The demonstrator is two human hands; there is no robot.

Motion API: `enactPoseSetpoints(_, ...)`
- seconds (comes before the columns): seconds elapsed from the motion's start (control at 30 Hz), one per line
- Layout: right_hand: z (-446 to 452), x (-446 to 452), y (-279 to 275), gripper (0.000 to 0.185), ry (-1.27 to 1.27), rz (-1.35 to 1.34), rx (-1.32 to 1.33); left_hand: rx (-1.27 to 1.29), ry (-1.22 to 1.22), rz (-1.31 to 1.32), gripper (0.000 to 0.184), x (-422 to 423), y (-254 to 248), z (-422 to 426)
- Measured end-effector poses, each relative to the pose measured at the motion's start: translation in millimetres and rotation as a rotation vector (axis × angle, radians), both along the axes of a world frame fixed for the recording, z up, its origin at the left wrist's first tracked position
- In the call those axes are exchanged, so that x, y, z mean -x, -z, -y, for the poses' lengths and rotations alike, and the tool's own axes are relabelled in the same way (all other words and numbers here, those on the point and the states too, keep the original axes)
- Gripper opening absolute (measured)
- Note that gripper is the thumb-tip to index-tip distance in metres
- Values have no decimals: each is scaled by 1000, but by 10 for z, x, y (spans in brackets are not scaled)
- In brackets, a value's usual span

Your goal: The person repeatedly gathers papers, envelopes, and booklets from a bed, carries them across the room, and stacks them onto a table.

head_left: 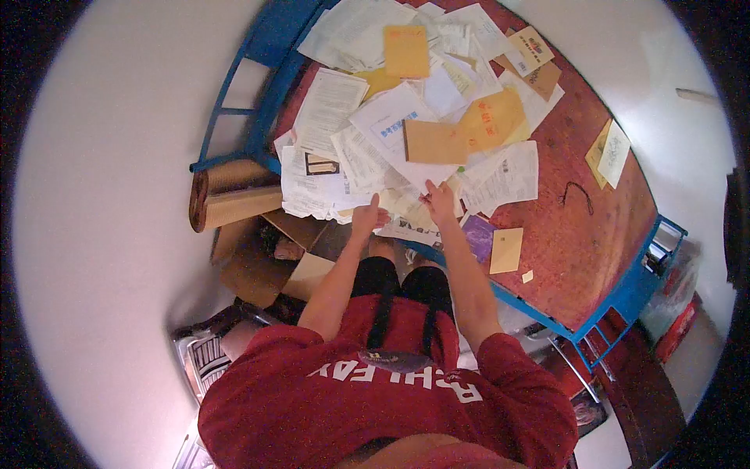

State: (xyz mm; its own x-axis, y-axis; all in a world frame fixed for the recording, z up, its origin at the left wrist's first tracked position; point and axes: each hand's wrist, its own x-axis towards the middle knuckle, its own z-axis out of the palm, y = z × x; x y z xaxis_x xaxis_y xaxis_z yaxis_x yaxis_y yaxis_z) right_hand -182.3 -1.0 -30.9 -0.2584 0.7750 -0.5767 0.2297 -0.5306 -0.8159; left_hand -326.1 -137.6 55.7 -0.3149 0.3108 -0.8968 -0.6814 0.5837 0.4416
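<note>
Loose printed papers lie in an overlapping pile on a reddish-brown tabletop. At the pile's near edge, my left hand (369,216) has its thumb raised apart from its fingers, and nothing shows in it. My right hand (440,202) pinches the lower corner of a white sheet with blue printing (388,129). A brown booklet (437,142) rests on that sheet. Just beyond, a yellow envelope with red characters (492,119) overlaps other papers. Beside my right forearm are a purple booklet (477,235) and a tan notebook (506,250).
The red-brown tabletop (551,270) sits in a blue metal frame (539,314). A dark cord (576,195) and more envelopes (601,152) lie to the right. Cardboard boxes (246,266) and a cardboard roll (238,205) stand at the left. White walls flank the table.
</note>
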Motion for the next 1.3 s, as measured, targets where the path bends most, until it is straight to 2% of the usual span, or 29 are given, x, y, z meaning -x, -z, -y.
enactPoseSetpoints(0.03,38,21,-213,18,207,-80,338,-81,16,38,59,-47,-30,-17)
enactPoseSetpoints(0.1,160,-22,-207,18,245,-118,332,-155,-4,127,61,-83,-88,-165)
enactPoseSetpoints(0.17,170,-58,-358,18,283,-152,318,-308,-223,147,63,-117,-177,-365)
enactPoseSetpoints(0.23,10,-7,-901,20,-105,133,406,-245,-186,85,60,-95,-82,-507)
enactPoseSetpoints(0.3,105,-383,208,27,-423,508,-200,-185,-156,19,57,-44,-5,-622)
enactPoseSetpoints(0.37,-208,-141,-677,27,-318,751,-525,-158,14,9,37,73,77,-675)
enactPoseSetpoints(0.4,-366,-125,-702,26,-350,668,-503,-167,39,4,29,92,284,-646)
enactPoseSetpoints(0.43,-504,-86,-679,26,-353,670,-507,-170,36,5,29,117,293,-651)
enactPoseSetpoints(0.5,-806,30,-590,34,-350,597,-924,-192,108,-57,25,156,303,-672)
enactPoseSetpoints(0.53,-952,65,-498,34,-354,598,-928,-195,103,-55,25,168,311,-661)
enactPoseSetpoints(0.6,-1257,146,-314,46,-451,471,-1043,-188,212,-161,22,173,346,-643)
enactPoseSetpoints(0.63,-1375,175,-238,46,-456,467,-1044,-187,207,-162,22,154,411,-623)
enactPoseSetpoints(0.7,-1573,225,-104,55,-709,665,-1238,-212,119,-114,24,132,529,-574)
enactPoseSetpoints(0.73,-1659,262,-93,55,-717,654,-1236,-203,109,-118,24,136,560,-567)
enactPoseSetpoints(0.8,-1733,284,-121,61,-1002,628,-886,-284,75,-98,27,104,577,-517)
enactPoseSetpoints(0.83,-1712,274,-151,61,-1007,619,-878,-272,73,-100,27,104,464,-532)
enactPoseSetpoints(0.9,-1705,269,-257,60,-1076,827,-872,-225,59,-76,29,122,260,-647)
enactPoseSetpoints(0.93,-1684,271,-322,60,-1079,822,-873,-222,56,-78,29,115,227,-680)
enactPoseSetpoints(1.0,-1586,280,-441,46,-970,857,-619,-196,60,-86,31,108,179,-726)
enactPoseSetpoints(1.03,-1478,242,-356,46,-973,855,-618,-194,58,-86,31,78,164,-745)
enactPoseSetpoints(1.1,-1225,171,-176,30,-1055,521,-727,-163,-40,-59,32,28,156,-821)
enactPoseSetpoints(1.17,-844,190,-326,22,-996,424,-917,-102,14,-125,31,-9,294,-801)
enactPoseSetpoints(1.23,-643,194,-463,22,-924,335,-852,-38,66,-197,31,-12,373,-729)
enactPoseSetpoints(1.3,-609,224,-572,21,-854,234,-783,-153,-4,-250,29,24,349,-569)
